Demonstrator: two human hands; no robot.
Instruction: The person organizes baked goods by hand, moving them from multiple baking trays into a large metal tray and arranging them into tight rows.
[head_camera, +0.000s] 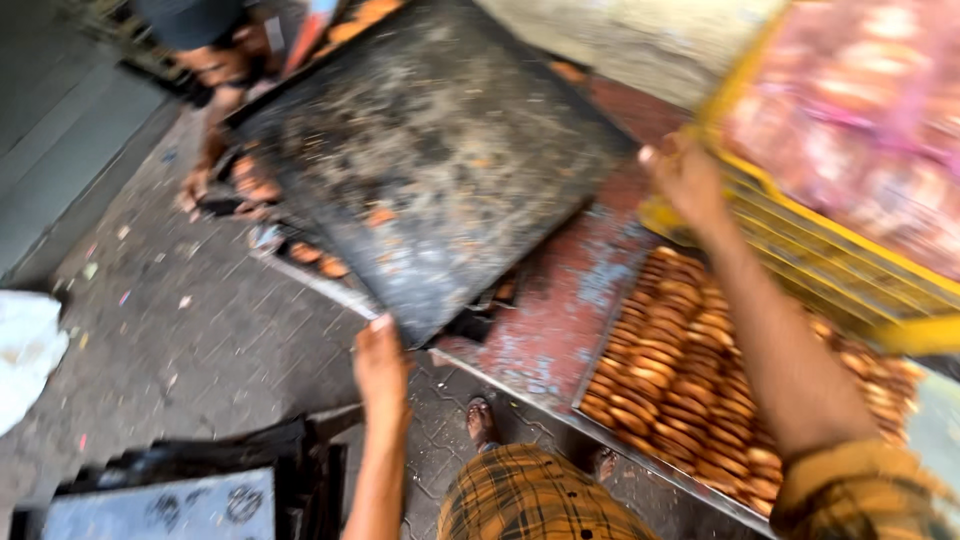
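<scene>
blackened baking tray (430, 150) held up in the air over the red worn surface (560, 300), tilted, its scorched flat face toward the camera. left hand (380, 365) clamps the near lower corner, fingers wrapped on the edge; right hand (685, 180) holds the far right corner, closed on the rim. motion blur, so exact finger placement is hard to tell. tray looks nearly empty, just a few orange crumbs stuck on it. step in hand, as a judgement: lifting or carrying the emptied tray clear of the surface. next move would call for both hands keeping hold and swinging it level without clipping the yellow crate (800, 250) on the right or the biscuits. tray sits diamond-wise in view, one corner toward the person, opposite corner toward top of frame; long axis hard to call, roughly square, diagonal running lower-left to upper-right. below right, a second tray packed with rows of round brown biscuits (670, 370) on the surface. stack of dark trays (190, 480) on the floor lower left. another person (215, 60) crouched upper left, hand near scattered biscuits.
</scene>
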